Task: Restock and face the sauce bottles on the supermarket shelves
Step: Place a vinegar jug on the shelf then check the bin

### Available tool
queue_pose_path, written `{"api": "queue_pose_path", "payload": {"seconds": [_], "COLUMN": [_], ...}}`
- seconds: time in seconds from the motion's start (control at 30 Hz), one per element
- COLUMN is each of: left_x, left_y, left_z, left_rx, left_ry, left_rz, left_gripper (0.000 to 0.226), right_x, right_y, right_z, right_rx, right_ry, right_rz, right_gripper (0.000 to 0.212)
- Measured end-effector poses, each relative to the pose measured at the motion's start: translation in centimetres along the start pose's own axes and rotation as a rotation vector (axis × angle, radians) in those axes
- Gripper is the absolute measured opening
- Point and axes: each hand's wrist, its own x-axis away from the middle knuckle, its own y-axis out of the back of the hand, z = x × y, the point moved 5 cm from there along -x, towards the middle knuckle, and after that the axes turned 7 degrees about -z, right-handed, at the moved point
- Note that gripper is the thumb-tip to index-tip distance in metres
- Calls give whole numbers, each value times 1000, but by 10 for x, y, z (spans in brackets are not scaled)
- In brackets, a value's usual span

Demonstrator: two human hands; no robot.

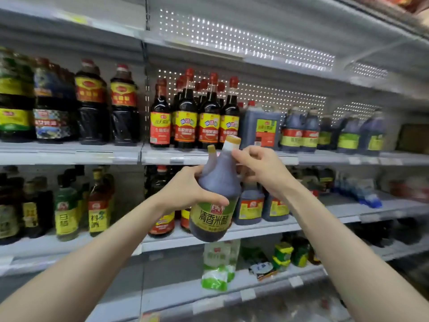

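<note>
Dark vinegar bottle [214, 196] with a green label and a yellow cap is held in the air in front of the shelving, tilted a bit, cap leaning right. It is on no shelf yet. It sits roughly level with the gap between the middle shelf [69, 156] and the lower shelf [267, 227].

Left grip [185, 194] wraps the body, thumb across the front just above the label. Right grip [260, 168] is curled in at the neck and shoulder, fingertips touching just under the cap. Both grips are holding the bottle, neither is free.

Progress, judged from the shelves:
- Middle shelf looks mostly stocked. Red-capped soy bottles [209, 112] stand labels out, with blue-tinted jugs [299, 129] to their right.
- Two similar jugs [251, 205] stand on the lower shelf right behind the held bottle.
- Right of those, the lower shelf shows bare board [343, 209], so that stretch probably still needs filling.
- Bottom shelf [267, 275] holds green-and-white packets [218, 263] and small tins lying untidily, not faced.

Current step looks like placing this one bottle. I can't tell whether it goes to the middle row or the lower one. Once it is down, its label needs turning to the front. Far-right shelves are too blurred to judge. Overall the task looks mid-way, with several slots left.
</note>
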Motion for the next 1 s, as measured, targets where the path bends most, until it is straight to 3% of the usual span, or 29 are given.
{"api": "queue_pose_path", "payload": {"seconds": [0.1, 0.4, 0.77, 1.0], "left_x": [-12, -72, -168, -274], "left_y": [-68, -236, -377, -472], "left_z": [-43, -141, -178, -183], "left_rx": [47, 141, 213, 281], "left_ry": [-25, -73, -163, -221], "left_rz": [20, 150, 298, 259], "left_gripper": [52, 53, 52, 50], "right_x": [13, 33, -1, -75], "right_y": [84, 285, 432, 534], "right_z": [3, -6, -54, -100], "right_rx": [25, 74, 101, 207], "right_ry": [14, 17, 58, 133], "right_rz": [-36, -209, -382, -438], "right_gripper": [31, 18, 13, 16]}}
